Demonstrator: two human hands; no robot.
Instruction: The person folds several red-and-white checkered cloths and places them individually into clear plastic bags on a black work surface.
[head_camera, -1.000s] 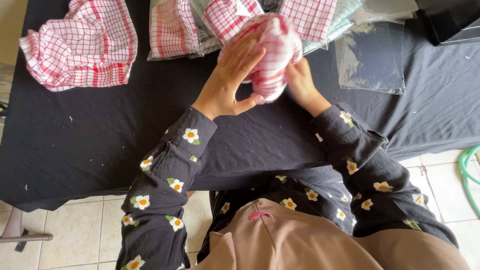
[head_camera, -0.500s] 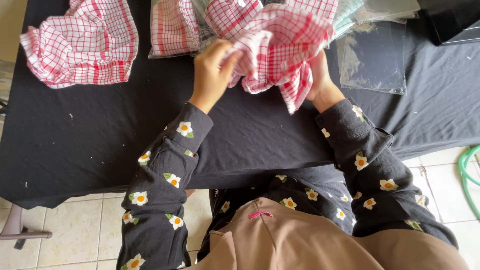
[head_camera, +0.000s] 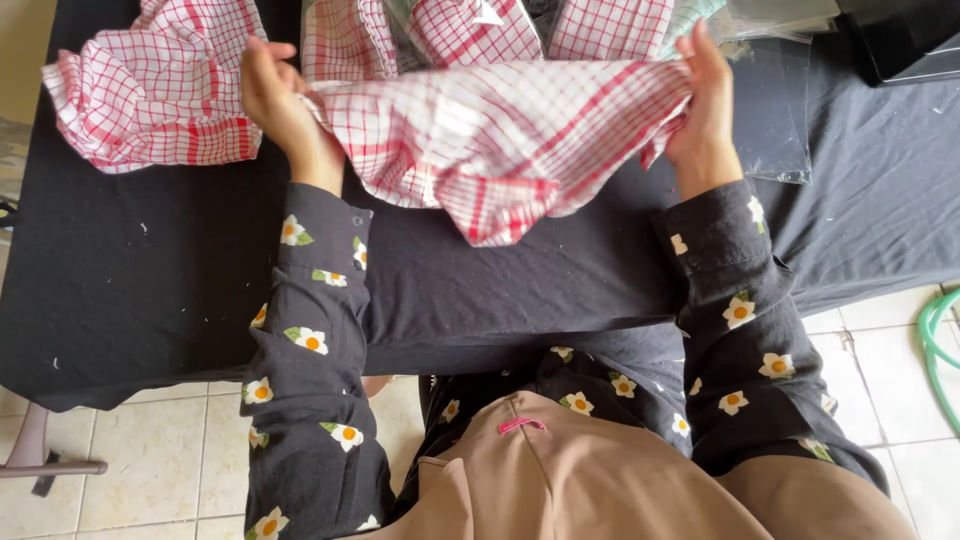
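Red-checked cloth, bunched a moment ago, now hangs spread between the gripping left hand and right hand.

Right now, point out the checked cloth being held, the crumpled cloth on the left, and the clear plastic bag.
held checked cloth (head_camera: 500, 140), head view, middle of the spread fabric.
crumpled checked cloth (head_camera: 150, 90), head view, centre of the heap.
clear plastic bag (head_camera: 775, 110), head view, flat middle.

clear plastic bag: flat, transparent, on black tablecloth at 2 o'clock
more clear bags: stacked at 1 o'clock, top edge, partly cut off
labels/signs/screens: none visible
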